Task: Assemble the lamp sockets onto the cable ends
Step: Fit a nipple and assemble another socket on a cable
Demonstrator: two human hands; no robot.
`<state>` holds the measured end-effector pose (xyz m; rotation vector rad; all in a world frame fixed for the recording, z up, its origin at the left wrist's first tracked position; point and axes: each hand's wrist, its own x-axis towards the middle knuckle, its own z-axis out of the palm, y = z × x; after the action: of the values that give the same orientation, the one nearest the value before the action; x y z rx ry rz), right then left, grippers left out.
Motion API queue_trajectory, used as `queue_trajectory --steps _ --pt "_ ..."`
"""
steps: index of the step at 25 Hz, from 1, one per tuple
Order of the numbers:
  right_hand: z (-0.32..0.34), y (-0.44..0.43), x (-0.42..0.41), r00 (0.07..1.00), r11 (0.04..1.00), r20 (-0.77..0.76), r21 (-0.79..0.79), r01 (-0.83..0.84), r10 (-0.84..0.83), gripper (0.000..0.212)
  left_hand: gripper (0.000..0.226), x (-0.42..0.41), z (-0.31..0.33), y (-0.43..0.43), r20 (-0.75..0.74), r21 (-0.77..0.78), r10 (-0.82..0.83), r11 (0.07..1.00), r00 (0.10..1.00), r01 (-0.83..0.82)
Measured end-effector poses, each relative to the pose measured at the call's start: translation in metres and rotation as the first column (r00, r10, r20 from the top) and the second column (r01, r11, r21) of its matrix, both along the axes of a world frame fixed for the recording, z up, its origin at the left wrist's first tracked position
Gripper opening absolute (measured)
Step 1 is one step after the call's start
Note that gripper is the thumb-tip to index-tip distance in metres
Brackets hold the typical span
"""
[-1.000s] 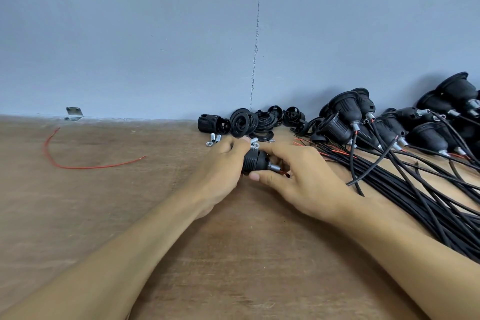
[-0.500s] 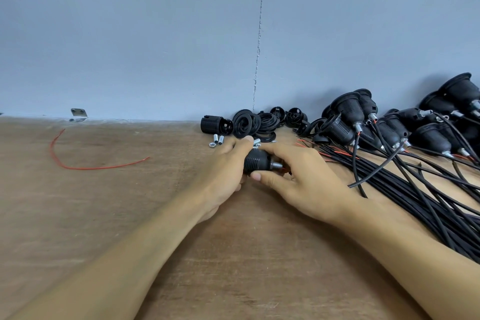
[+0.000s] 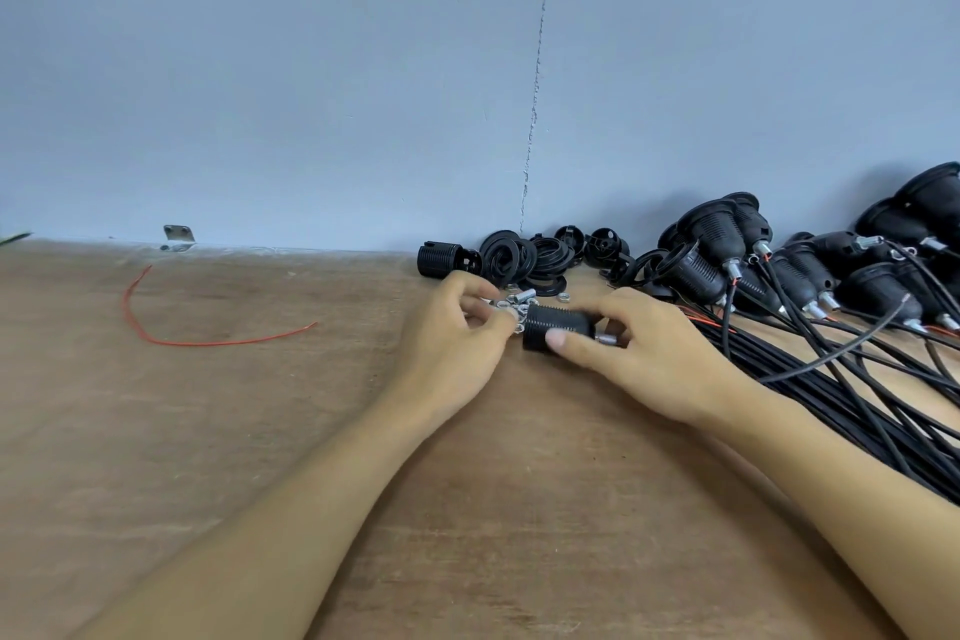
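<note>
Workbench [image 3: 260, 431]: brown board, meeting a blue-grey wall at 12 o'clock. Cable bundle [image 3: 857, 379]: black, many strands, fanning from 4 o'clock up to 2 o'clock. Finished sockets [image 3: 717, 255]: black, already on cable ends, heaped by the wall at 2 o'clock. Right hand [image 3: 660, 359]: just right of centre, thumb and fingers wrapped round the threaded socket [image 3: 558, 327]. Left hand [image 3: 452, 343]: at 9 o'clock of that socket, fingers curled over the small hardware [image 3: 522, 299]; whether it pinches a piece cannot be told. Loose socket parts [image 3: 519, 255]: rings and shells, by the wall at 12 o'clock of the hands. Red wire [image 3: 208, 340]: single curved strand at 10 o'clock, well apart. Threaded socket, as above: on its side, low over the board, open end towards 9 o'clock. Metal nipple [image 3: 607, 339]: silver, at the socket's 3 o'clock end, facing the cables; its cable is hidden under the right hand. Small hardware, as above: silver nuts and sleeves, scattered between the left fingertips and the loose parts. Likely hazards: a nut nudged by the curled left fingers may roll in among the rings; a piece started askew may cross-thread; twisting the socket against a tangled strand may strain the thin red conductors.
</note>
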<state>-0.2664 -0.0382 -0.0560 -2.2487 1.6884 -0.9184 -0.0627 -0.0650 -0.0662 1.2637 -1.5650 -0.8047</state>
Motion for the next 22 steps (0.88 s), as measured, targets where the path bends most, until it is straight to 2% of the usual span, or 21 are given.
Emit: queue_trajectory --steps 2,4,6,9,14,16,18,22 --pt "-0.001 -0.005 0.003 0.995 0.997 0.066 0.017 0.07 -0.071 0.035 0.028 -0.002 -0.002 0.003 0.126 -0.045 -0.09 0.994 0.988 0.096" --pt "-0.001 -0.01 0.013 0.988 0.991 0.078 -0.019 0.132 -0.131 0.031 0.045 -0.006 -0.004 0.007 0.345 -0.122 -0.108 0.98 0.932 0.159" --pt "0.006 -0.019 0.026 0.972 0.975 0.109 -0.065 0.214 -0.206 0.025 0.048 -0.007 -0.003 0.007 0.417 -0.142 -0.088 0.977 0.905 0.161" --pt "0.028 -0.047 0.047 0.935 0.942 0.119 -0.001 0.336 -0.334 0.021 0.041 -0.006 -0.002 0.006 0.392 -0.117 -0.096 0.981 0.915 0.153" --pt "0.044 -0.095 0.077 0.896 0.902 -0.145 0.046 0.429 -0.419 0.019 0.031 -0.003 -0.004 0.005 0.289 -0.098 -0.162 0.975 0.944 0.197" --pt "0.04 -0.102 0.082 0.884 0.891 -0.173 0.065 0.45 -0.434 0.008 0.029 -0.003 -0.005 0.002 0.237 -0.102 -0.177 0.973 0.955 0.206" --pt "0.041 -0.102 0.08 0.881 0.881 -0.117 0.065 0.468 -0.459 0.004 0.032 -0.003 -0.006 -0.001 0.173 -0.088 -0.181 0.976 0.968 0.198" --pt "0.052 -0.087 0.072 0.884 0.883 0.073 -0.051 0.466 -0.462 0.018 0.028 -0.004 -0.007 -0.009 0.016 -0.003 -0.089 0.996 0.996 0.089"
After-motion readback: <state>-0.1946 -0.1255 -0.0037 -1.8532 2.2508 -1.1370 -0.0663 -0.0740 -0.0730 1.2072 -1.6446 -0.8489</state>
